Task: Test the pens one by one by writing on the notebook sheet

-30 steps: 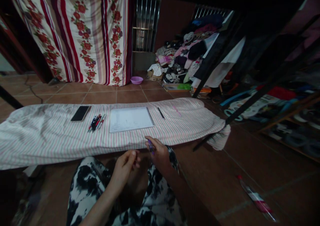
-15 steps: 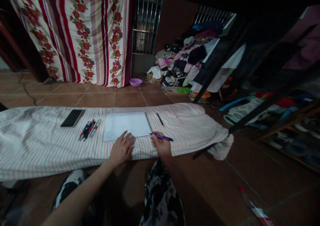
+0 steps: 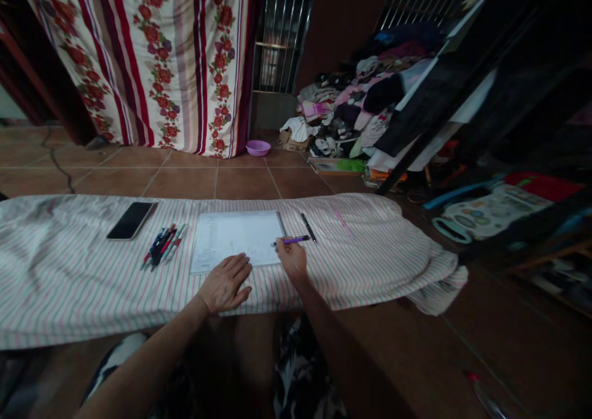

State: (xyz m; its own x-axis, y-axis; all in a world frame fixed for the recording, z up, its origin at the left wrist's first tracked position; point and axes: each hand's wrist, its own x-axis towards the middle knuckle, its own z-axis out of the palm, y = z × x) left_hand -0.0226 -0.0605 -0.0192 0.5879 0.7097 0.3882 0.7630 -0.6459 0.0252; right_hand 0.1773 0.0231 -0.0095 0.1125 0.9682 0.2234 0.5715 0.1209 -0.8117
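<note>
A spiral notebook [image 3: 238,231] lies open at a pale page on the striped cloth [image 3: 370,265], its wire binding on the right. Faint marks run along the page's lower part. My left hand [image 3: 226,282] rests flat with fingers stretched over the notebook's lower edge. My right hand [image 3: 292,258] pinches a purple pen [image 3: 296,239] at the notebook's right side, the pen's tip over the page near the binding. Just right of it lies a black pen [image 3: 308,228]. A pink see-through pen or stick [image 3: 343,223] lies farther right.
Left of the notebook are a bundle of several pens [image 3: 164,245] and a dark phone [image 3: 132,220]. On the tiled floor beyond stand a purple basin [image 3: 258,148] and a heap of clothes [image 3: 342,110]. A red-capped bottle [image 3: 485,397] lies at the lower right.
My right hand has moved up and slightly left with the purple pen, bringing its tip over the page. My left hand has flattened with its thumb apart. The view has shifted a little.
</note>
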